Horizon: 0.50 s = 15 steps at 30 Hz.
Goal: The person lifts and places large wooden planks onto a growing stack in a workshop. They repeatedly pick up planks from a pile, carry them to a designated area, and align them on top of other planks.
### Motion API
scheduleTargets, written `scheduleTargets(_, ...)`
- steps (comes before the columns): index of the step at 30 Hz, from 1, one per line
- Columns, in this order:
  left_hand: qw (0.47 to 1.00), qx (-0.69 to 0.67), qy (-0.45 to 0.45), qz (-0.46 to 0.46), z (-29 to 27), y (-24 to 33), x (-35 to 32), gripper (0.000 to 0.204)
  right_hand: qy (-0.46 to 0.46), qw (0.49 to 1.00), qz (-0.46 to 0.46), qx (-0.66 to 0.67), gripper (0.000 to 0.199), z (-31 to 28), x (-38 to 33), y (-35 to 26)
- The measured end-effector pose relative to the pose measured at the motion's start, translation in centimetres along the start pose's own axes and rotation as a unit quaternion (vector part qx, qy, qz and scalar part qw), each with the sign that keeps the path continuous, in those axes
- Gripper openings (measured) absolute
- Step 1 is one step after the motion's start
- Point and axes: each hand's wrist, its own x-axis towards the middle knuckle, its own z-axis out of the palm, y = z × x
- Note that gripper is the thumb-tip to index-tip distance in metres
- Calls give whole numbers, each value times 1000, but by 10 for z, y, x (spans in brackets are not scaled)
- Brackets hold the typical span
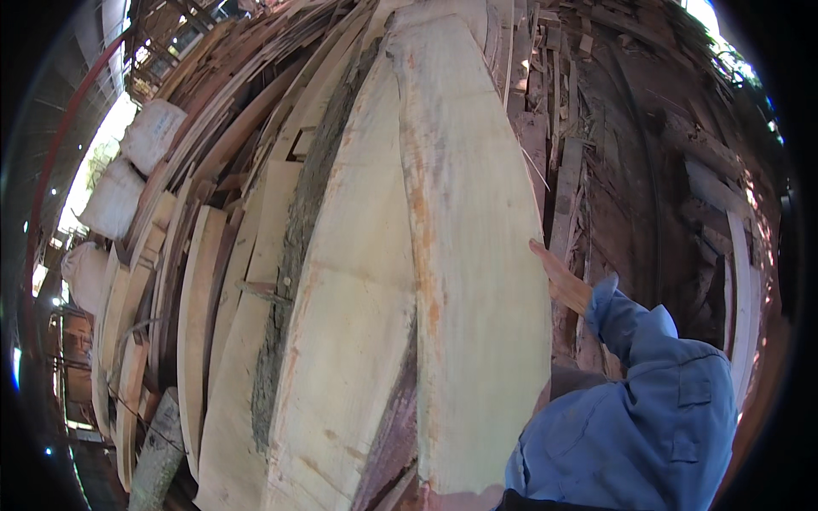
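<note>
A long pale plank (481, 221) with a rough brown inner edge lies lengthwise in front of me. Close on its left is a second pale plank (341, 341); the two meet along much of their length and part toward the near end. My right hand (564, 283), below a blue sleeve, is at the right edge of the first plank. Its visible fingers look stretched out along that edge, and I see no grip around the wood. Part of this hand is hidden from view. My left hand does not show.
Bark-edged boards (294, 230) and several curved timbers (200, 324) lie on the left, near a short log (159, 451). Pale sacks (113, 198) stand farther left. Brown ground (626, 170) with wood scraps stretches along the right, where a light board (740, 298) lies.
</note>
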Motion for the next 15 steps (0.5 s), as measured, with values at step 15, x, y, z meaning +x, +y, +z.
scheduleTargets(15,999,17,-13,-24,-82,-22,13,74,57,998,-29,19,52,43,-4,4)
